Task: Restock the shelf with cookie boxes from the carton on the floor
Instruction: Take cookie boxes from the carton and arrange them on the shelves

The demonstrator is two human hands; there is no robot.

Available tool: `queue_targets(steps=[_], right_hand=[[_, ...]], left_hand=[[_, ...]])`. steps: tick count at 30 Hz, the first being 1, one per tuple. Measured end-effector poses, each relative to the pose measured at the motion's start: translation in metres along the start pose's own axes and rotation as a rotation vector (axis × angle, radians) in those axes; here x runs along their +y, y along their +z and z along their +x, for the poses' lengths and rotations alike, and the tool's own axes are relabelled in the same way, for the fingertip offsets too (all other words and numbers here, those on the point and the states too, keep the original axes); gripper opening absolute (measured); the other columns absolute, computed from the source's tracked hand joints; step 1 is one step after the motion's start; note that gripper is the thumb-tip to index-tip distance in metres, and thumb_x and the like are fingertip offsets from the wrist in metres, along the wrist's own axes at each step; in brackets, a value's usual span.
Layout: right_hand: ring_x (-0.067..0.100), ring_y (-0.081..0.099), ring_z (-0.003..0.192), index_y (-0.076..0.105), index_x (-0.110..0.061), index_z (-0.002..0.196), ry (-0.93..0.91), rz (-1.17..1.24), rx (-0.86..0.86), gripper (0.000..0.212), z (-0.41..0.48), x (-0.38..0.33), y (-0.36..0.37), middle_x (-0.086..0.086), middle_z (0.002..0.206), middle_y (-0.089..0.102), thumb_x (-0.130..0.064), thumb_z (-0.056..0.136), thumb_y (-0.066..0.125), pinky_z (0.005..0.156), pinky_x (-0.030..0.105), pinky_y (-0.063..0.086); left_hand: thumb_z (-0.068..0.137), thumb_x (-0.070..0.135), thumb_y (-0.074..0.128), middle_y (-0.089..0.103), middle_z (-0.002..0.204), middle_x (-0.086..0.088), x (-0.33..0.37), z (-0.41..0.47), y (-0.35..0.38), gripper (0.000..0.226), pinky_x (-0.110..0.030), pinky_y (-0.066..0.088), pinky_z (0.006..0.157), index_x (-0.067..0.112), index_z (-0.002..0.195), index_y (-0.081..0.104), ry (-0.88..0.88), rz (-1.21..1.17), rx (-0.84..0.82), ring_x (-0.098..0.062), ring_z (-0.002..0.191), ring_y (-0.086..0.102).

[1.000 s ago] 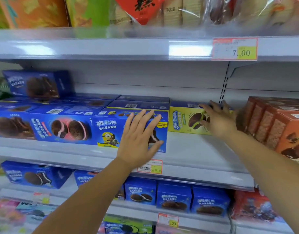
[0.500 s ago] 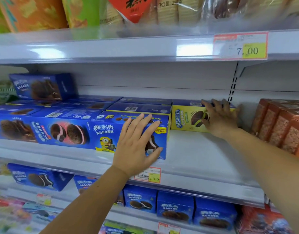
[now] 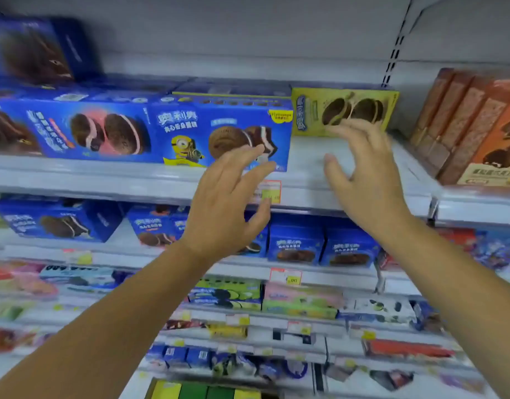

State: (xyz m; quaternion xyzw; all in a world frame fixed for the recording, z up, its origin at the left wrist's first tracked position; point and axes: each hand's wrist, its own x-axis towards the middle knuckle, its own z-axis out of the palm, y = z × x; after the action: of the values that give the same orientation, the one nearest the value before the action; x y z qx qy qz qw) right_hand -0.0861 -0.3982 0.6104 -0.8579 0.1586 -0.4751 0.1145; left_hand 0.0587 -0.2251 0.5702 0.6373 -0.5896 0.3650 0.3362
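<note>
Blue cookie boxes point(image 3: 222, 131), one yellow box point(image 3: 343, 113), orange cartons point(image 3: 472, 125).

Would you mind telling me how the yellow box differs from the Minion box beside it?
The yellow box is yellow; the Minion box is blue. The yellow box sits further back; the Minion box stands nearer the front. Both picture cookies.

A white metal store shelving unit point(image 3: 75, 177) fills the whole view, tier under tier, with a plain pale grey back panel point(image 3: 248, 38) at the far top. A black slotted upright point(image 3: 394, 54) runs down that panel on the right. Red-and-yellow price tags point(image 3: 272, 191) sit on the near shelf edges, and the lower tiers are blurred.
</note>
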Motion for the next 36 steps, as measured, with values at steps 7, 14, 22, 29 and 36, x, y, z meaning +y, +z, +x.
queue_targets(steps=[7,14,22,29,36], right_hand=[[0.023,0.052,0.100,0.065,-0.005,0.101,0.212,0.255,-0.301,0.023,-0.250,-0.042,0.088,0.002,0.105,0.052,-0.012,0.089,0.047,0.087,0.030,0.042],[0.026,0.050,0.119,0.054,-0.013,0.131,0.672,0.077,-1.146,0.040,-0.526,0.013,0.234,0.005,0.127,0.050,-0.010,0.091,0.053,0.096,0.031,0.040],[0.028,0.026,0.143,0.024,-0.017,0.151,0.660,-0.193,-1.534,0.064,-0.730,0.096,0.366,0.007,0.159,0.015,-0.024,0.094,0.052,0.112,0.039,0.032],[0.029,0.024,0.139,0.022,-0.013,0.150,0.428,-0.400,-1.366,0.097,-0.812,0.118,0.435,0.011,0.151,0.028,-0.044,0.076,0.075,0.116,0.040,0.025],[0.033,0.041,0.105,0.051,-0.010,0.124,0.383,-0.445,-1.257,0.091,-0.821,0.128,0.442,0.015,0.117,0.049,-0.042,0.046,0.085,0.092,0.044,0.038]], left_hand=[[0.084,0.016,0.059,0.058,0.134,-0.012,-0.002,-0.287,0.007,0.039,-0.041,0.043,0.099,0.011,0.123,0.064,-0.351,-0.090,-0.603,-0.033,0.116,0.055],[0.089,0.030,0.055,0.035,0.156,-0.010,0.039,-0.549,0.048,0.061,-0.040,0.038,0.109,0.018,0.148,0.042,-0.903,-0.150,-1.340,-0.032,0.139,0.039],[0.097,0.034,0.054,0.008,0.164,0.004,0.069,-0.757,0.159,0.067,-0.039,0.032,0.113,0.026,0.155,0.021,-1.073,-0.231,-1.574,-0.021,0.149,0.015],[0.100,0.039,0.047,-0.023,0.163,0.004,0.078,-0.832,0.239,0.080,-0.036,0.009,0.122,0.023,0.157,-0.007,-0.974,-0.194,-1.511,-0.018,0.151,-0.018],[0.095,0.040,0.058,-0.026,0.162,0.010,0.074,-0.843,0.243,0.086,-0.037,0.016,0.121,0.026,0.158,0.001,-0.984,-0.266,-1.554,-0.013,0.151,-0.018]])
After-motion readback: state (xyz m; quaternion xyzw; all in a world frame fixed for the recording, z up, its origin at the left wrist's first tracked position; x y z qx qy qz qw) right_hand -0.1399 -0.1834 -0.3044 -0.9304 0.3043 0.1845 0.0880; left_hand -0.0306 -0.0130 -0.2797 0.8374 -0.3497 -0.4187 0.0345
